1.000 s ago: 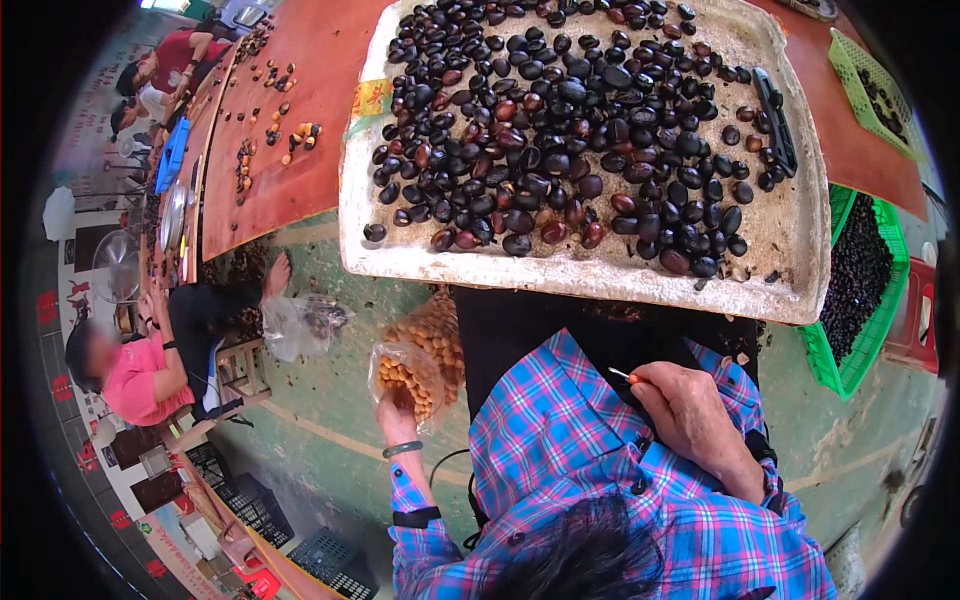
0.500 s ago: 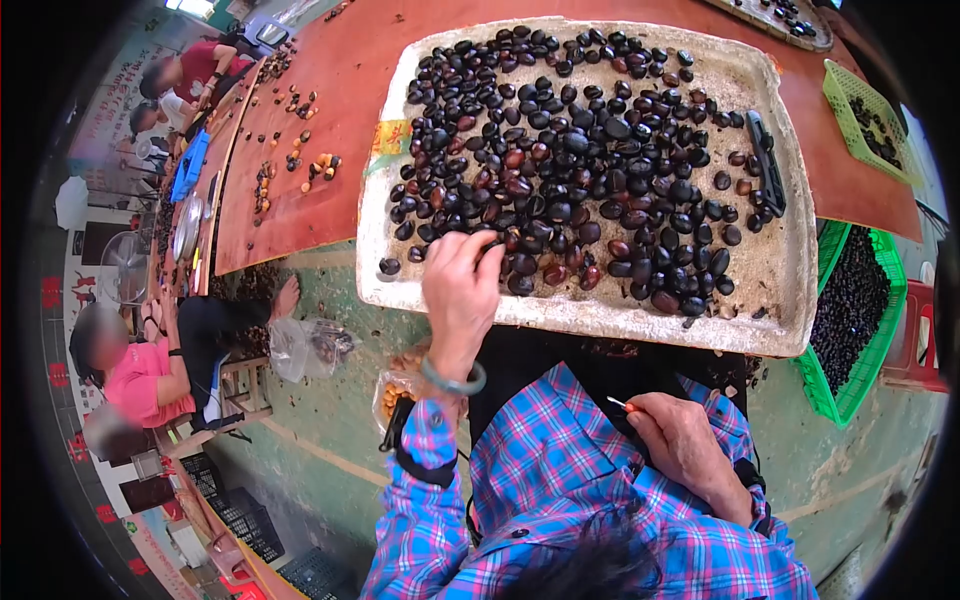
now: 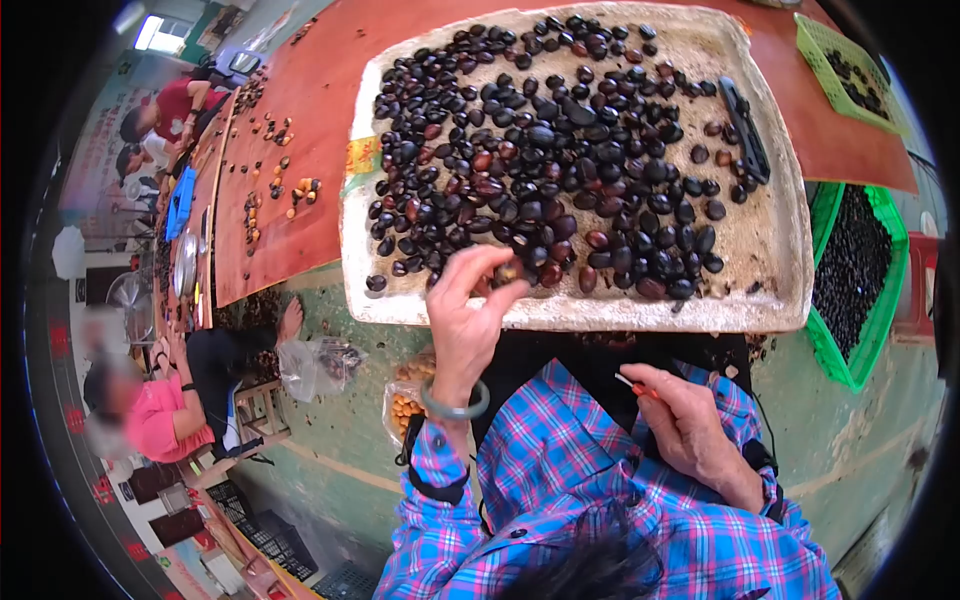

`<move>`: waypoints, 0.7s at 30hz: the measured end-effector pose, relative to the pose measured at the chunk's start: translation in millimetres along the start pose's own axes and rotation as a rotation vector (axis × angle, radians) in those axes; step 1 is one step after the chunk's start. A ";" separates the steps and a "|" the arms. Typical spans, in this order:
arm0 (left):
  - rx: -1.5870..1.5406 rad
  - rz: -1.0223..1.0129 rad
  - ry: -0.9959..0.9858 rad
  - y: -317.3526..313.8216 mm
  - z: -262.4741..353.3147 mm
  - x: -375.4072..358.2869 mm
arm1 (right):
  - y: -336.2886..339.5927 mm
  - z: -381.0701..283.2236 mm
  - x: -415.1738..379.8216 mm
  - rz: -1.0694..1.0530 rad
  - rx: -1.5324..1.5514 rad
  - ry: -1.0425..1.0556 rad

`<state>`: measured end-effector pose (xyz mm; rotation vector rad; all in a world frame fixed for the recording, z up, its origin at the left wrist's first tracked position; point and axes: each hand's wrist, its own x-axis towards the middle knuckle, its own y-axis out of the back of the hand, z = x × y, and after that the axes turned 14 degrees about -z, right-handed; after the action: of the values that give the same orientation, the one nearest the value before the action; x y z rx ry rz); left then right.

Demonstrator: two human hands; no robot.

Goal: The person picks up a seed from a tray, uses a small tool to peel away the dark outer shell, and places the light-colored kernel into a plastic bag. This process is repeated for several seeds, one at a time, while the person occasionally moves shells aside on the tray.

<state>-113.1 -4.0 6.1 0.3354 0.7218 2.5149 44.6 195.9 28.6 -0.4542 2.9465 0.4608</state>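
Note:
Near the front edge of a whitish foam tray (image 3: 640, 318), my left hand (image 3: 470, 315) pinches a dark seed (image 3: 511, 270) between thumb and fingers. That seed is a little blurred and has a brownish-yellow patch. Behind it, many glossy black and reddish-brown seeds (image 3: 540, 135) lie spread over the tray. Lower right, in front of my shirt, my right hand (image 3: 690, 435) is closed around a small tool (image 3: 640, 388) with an orange-red handle. Its thin pale tip points left; the rest is covered by my fingers.
A black bar-shaped object (image 3: 745, 130) lies inside the tray's right side. Right of it are a green crate (image 3: 868, 368) full of dark seeds and a yellow-green basket (image 3: 815, 62). A red table (image 3: 310, 110) supports the tray. On the left sits a person in pink (image 3: 165, 400), near plastic bags (image 3: 310, 368).
My left hand has risen from the seeds in the tray with one between its fingers. My right hand has moved slightly up with the tool. The whole view has shifted a little.

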 end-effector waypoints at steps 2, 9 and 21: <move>-0.557 -0.095 0.173 -11.1 16.7 -24.0 | 1.5 -6.0 -0.7 -0.021 0.102 -0.012; -0.996 -0.243 0.133 -42.1 40.0 -68.1 | -6.4 -8.0 -0.3 0.028 0.078 0.126; -0.644 -0.191 0.046 -53.7 47.8 -72.6 | -1.6 -10.6 -4.6 -0.088 0.000 0.015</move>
<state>-13.3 17.8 9.3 -0.0215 -0.0636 2.4157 48.6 192.4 38.9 -0.5865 2.9266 0.4481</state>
